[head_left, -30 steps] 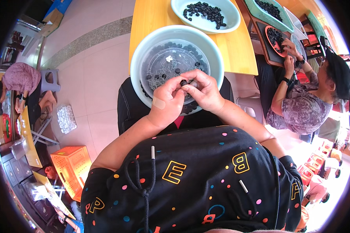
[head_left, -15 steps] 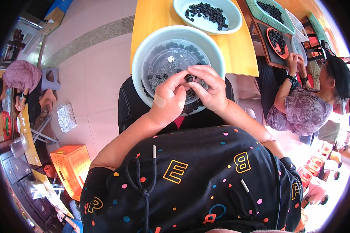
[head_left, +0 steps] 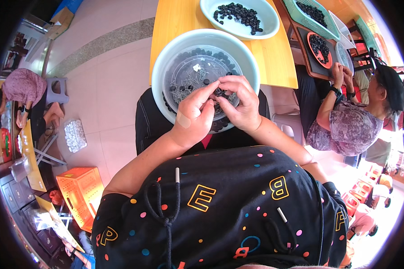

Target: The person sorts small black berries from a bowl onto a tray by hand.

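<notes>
A small round black part (head_left: 219, 92) sits between the fingertips of my two hands. My left hand (head_left: 194, 112) is closed in a pinch at its left side, a pale plaster near the wrist. From the right, my right hand (head_left: 241, 101) pinches at the same part with thumb and fingers. Both hands are over a clear round tray (head_left: 169, 76) that holds thin metal pins and a few black parts. This tray rests in a large pale blue basin (head_left: 159, 58) on my lap, with many more black parts visible beneath it.
A second pale blue basin (head_left: 274, 27) with black parts stands on the yellow table (head_left: 285, 74). At right, a person (head_left: 350, 119) works beside an orange bowl (head_left: 329, 62) of black parts. An orange crate (head_left: 78, 188) stands on the floor to the left.
The black part has tipped down slightly between my fingertips, and its round end shows less clearly. My hands stay in nearly the same place.
</notes>
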Tool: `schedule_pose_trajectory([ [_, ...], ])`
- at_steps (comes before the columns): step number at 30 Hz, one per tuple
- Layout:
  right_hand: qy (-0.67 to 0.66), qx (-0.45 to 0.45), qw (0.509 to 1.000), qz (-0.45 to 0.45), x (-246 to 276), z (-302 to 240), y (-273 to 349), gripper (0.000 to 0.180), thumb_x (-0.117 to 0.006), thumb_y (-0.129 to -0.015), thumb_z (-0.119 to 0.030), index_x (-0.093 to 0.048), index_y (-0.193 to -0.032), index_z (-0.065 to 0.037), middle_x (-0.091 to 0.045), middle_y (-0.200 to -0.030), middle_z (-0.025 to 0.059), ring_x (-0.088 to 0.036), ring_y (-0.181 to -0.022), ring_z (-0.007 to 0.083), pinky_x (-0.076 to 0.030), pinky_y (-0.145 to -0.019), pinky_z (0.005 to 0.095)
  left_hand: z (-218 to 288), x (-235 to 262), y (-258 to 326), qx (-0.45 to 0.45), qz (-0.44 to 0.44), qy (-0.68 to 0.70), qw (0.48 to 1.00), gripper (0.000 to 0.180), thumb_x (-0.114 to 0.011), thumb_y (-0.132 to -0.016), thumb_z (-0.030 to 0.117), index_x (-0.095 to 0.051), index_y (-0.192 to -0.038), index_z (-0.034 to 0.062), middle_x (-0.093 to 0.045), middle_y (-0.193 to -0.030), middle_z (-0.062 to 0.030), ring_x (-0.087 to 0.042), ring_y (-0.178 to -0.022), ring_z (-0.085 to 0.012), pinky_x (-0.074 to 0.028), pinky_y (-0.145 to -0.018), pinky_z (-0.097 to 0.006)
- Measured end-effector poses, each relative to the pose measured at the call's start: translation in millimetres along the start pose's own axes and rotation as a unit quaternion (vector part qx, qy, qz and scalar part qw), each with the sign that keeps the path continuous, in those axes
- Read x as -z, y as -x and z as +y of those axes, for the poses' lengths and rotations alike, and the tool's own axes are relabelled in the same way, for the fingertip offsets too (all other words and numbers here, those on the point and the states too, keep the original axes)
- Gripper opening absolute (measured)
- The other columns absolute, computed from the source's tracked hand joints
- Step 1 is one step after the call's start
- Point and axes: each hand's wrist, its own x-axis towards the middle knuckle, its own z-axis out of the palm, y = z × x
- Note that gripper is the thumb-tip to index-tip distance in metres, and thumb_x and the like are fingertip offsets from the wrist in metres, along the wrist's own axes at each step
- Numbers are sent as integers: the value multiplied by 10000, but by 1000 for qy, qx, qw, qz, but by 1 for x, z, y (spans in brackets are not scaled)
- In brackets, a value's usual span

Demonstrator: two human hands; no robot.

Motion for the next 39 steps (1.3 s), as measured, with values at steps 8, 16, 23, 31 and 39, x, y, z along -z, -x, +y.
schedule_pose_trajectory([
  [8, -21, -217, 971, -101, 5, 7, -12, 234, -725, -719, -33, -576, -900, -41, -577, -777, 45, -561, -655, 85, -472, -583, 250, -14, 30, -12, 27, 81, -70, 994, 368, -475, -888, -22, -529, -1247, 36, -627, -1111, -127, -590, -924, -143, -471, -840, -273],
  [16, -47, -183, 971, 149, 53, 77, -111, 214, -674, -809, -100, -629, -1010, -43, -660, -861, 51, -607, -762, 113, -493, -689, 257, -45, 46, -12, 49, 97, -233, 966, 273, -567, -842, 37, -612, -1112, 24, -664, -959, -132, -635, -847, -202, -499, -785, -306],
  [23, 92, -192, 959, -189, 17, 55, -39, 85, -652, -766, -73, -658, -830, -16, -652, -795, 107, -632, -755, 228, -503, -721, 326, -55, 24, -17, -71, -34, -346, 935, 249, -663, -785, 147, -635, -995, 17, -624, -869, -160, -563, -877, -336, -455, -797, -419],
  [31, 294, -48, 907, -298, 6, 51, -14, 73, -652, -698, -55, -625, -763, -37, -581, -810, 110, -576, -871, 301, -489, -733, 398, -67, 19, -22, -36, -67, -388, 919, 205, -657, -781, 127, -604, -946, 18, -614, -871, -162, -572, -851, -345, -470, -774, -413],
  [39, 162, -71, 965, -196, 8, 45, -9, 52, -633, -741, 7, -596, -770, -16, -577, -723, 110, -580, -708, 255, -471, -640, 353, -64, 62, -30, 153, 85, -62, 983, 218, -704, -797, 126, -601, -952, 13, -629, -831, -51, -584, -765, -120, -491, -716, -265],
])
